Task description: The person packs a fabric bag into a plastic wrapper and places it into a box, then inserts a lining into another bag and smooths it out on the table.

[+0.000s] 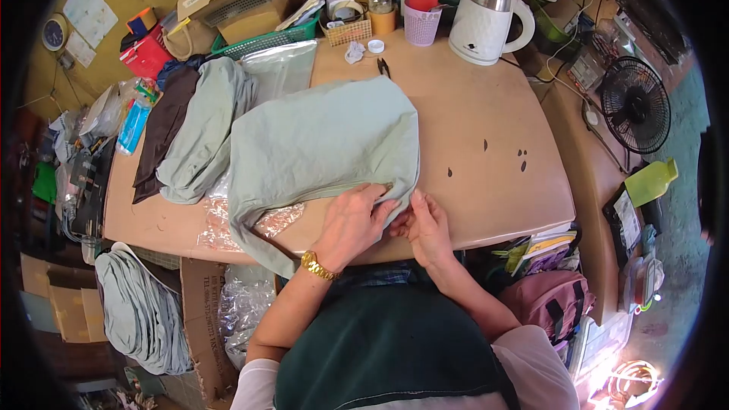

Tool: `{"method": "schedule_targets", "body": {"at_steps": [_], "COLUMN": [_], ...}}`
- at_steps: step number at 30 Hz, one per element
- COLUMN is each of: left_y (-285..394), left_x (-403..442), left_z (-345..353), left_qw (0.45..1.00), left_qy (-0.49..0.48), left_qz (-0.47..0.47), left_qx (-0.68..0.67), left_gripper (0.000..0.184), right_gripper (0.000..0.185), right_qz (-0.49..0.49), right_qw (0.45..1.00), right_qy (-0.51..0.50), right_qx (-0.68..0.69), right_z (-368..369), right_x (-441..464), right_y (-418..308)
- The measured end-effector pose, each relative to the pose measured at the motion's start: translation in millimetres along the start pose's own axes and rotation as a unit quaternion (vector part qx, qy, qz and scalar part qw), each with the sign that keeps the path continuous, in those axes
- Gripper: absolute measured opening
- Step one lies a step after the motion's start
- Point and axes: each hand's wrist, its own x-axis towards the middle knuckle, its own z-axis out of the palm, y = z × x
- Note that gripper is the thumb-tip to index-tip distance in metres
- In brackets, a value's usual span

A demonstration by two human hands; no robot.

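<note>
A pale grey-green cloth piece, sewn like part of a garment, lies spread on the tan table before me, with one strip hanging over the front edge. My left hand, a gold watch on its wrist, pinches the cloth near its lower right corner. Close beside it, my right hand grips the same corner's edge between thumb and fingers. The fingertips of both hands are partly hidden by folds. Small black thread snips lie just beyond the cloth's far edge.
Left of the cloth lie another folded grey-green cloth, a dark brown cloth and clear plastic bags. A white kettle, a lilac basket and boxes line the back. A black fan stands right.
</note>
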Motion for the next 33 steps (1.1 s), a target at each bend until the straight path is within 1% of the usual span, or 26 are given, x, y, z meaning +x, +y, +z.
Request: {"method": "schedule_targets", "body": {"at_steps": [2,3,5,7,9,10,11,12,13,15,17,19,21,22,23,24,25,26,27,28,30,31,33], "left_y": [-1.5,-0.8,1.9,0.9,-1.6,-3.2,-4.1,-6.4,-10.5,-13.5,-13.9,-5.9,-4.1,-4.7,-5.0,-1.7,4.4,7.8,6.4,3.4,-2.8,-6.6,-8.8], "left_x": [-3.6,-3.0,0.6,2.1,1.5,0.3,-0.7,-3.9,-9.4,-15.6,-21.5,-23.2,-25.9,-27.7,-28.0,-25.9,-23.4,-22.8,-24.7,-28.2,-34.9,-38.1,-42.3], "left_z": [-2.9,-5.6,-13.5,-20.0,-25.5,-28.3,-30.0,-27.9,-23.4,-22.5,-27.4,-38.0,-41.4,-41.5,-41.7,-42.8,-44.3,-44.5,-42.7,-40.5,-41.1,-43.5,-48.9], "left_qw": [0.998,0.998,0.987,0.985,0.983,0.976,0.968,0.969,0.966,0.962,0.964,0.961,0.958,0.974,0.986,0.987,0.982,0.977,0.977,0.979,0.980,0.978,0.974], "left_qy": [-0.049,-0.049,-0.129,-0.143,-0.155,-0.190,-0.224,-0.222,-0.230,-0.239,-0.226,-0.235,-0.244,-0.190,-0.135,-0.133,-0.148,-0.164,-0.165,-0.153,-0.142,-0.148,-0.154], "left_qz": [-0.024,-0.025,-0.071,-0.076,-0.082,-0.080,-0.078,-0.080,-0.073,-0.066,-0.037,-0.055,-0.074,-0.068,-0.060,-0.060,-0.082,-0.103,-0.104,-0.089,-0.074,-0.076,-0.080], "left_qx": [0.006,0.007,0.065,0.063,0.059,0.068,0.076,0.075,0.095,0.115,0.138,0.132,0.128,0.100,0.071,0.072,0.081,0.090,0.088,0.101,0.115,0.128,0.143], "left_gripper": [0.027,0.027,0.032,0.034,0.036,0.038,0.040,0.040,0.042,0.043,0.045,0.046,0.047,0.044,0.041,0.041,0.040,0.040,0.040,0.040,0.040,0.040,0.039], "right_gripper": [0.017,0.016,0.015,0.014,0.013,0.013,0.011,0.010,0.010,0.014,0.012,0.012,0.021,0.021,0.027,0.033,0.033,0.032,0.032,0.032,0.031,0.031,0.027], "right_qz": [-0.017,-0.035,-0.047,-0.058,-0.082,-0.080,-0.089,-0.098,-0.098,-0.181,-0.167,-0.153,-0.100,-0.099,-0.003,0.094,0.094,0.082,0.070,0.071,-0.004,-0.004,-0.068], "right_qw": [1.000,0.999,0.999,0.998,0.996,0.996,0.995,0.993,0.993,0.982,0.985,0.987,0.985,0.985,0.986,0.971,0.971,0.984,0.993,0.993,0.997,0.997,0.994], "right_qy": [-0.002,-0.007,-0.010,-0.011,0.039,0.039,0.023,0.006,0.003,0.042,0.050,0.052,0.073,0.072,-0.002,-0.075,-0.075,-0.066,-0.055,-0.053,0.038,0.038,0.029], "right_qx": [-0.015,-0.032,-0.023,-0.014,0.001,0.000,0.033,0.066,0.065,-0.031,-0.007,0.015,0.120,0.120,0.165,0.205,0.204,0.143,0.081,0.080,0.068,0.069,0.080], "right_z": [-9.2,-12.2,-12.5,-10.6,-7.3,-10.0,-15.9,-19.8,-21.1,-24.4,-31.7,-24.1,-9.3,-5.1,-3.6,-2.5,4.1,13.7,17.6,8.2,-15.3,-14.2,-9.4], "right_x": [11.7,16.9,21.1,22.8,25.2,27.1,30.9,35.5,40.5,49.0,53.8,51.8,42.4,33.5,20.5,10.8,4.8,-1.0,-4.1,5.5,41.1,46.4,52.5], "right_y": [0.6,2.1,4.9,7.2,8.4,7.6,5.9,5.2,6.6,11.4,11.1,1.9,-9.0,-11.0,-10.2,-9.8,-6.7,-0.3,3.1,4.0,1.9,-4.2,-14.2]}}
